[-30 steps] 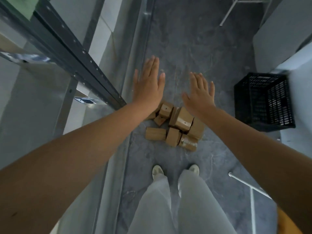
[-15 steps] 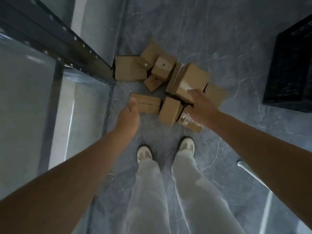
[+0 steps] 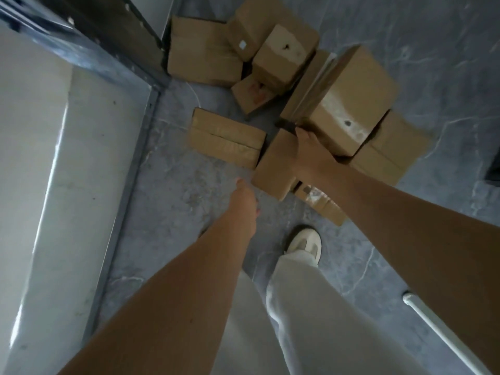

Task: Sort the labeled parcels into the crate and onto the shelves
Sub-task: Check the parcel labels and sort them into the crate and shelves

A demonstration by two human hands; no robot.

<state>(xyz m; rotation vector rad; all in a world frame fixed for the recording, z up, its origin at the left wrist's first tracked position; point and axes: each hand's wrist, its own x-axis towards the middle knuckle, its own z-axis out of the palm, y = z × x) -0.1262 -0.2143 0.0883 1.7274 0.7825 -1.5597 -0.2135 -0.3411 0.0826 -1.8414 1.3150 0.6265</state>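
Several brown cardboard parcels lie in a heap on the grey floor. The large parcel (image 3: 349,101) leans on top of the heap at the right. My right hand (image 3: 311,152) grips its near lower corner, thumb on the edge, with the fingers hidden under the box. Just below that hand lies a small parcel (image 3: 273,166). My left hand (image 3: 243,201) hangs beside this small parcel's near corner, fingers loosely curled, holding nothing. A flat parcel (image 3: 227,138) lies to the left, and a labelled parcel (image 3: 251,28) sits at the back.
The grey shelf board (image 3: 67,163) with its dark metal frame (image 3: 108,58) fills the left side. A black crate's edge (image 3: 494,169) shows at the far right. My shoe (image 3: 305,242) and trouser legs stand below the heap. A white pipe (image 3: 438,334) crosses the lower right.
I have bent down toward the heap, so the parcels look larger. My right hand has settled on the large parcel's lower corner. My left hand dropped from the flat parcel toward the small one.
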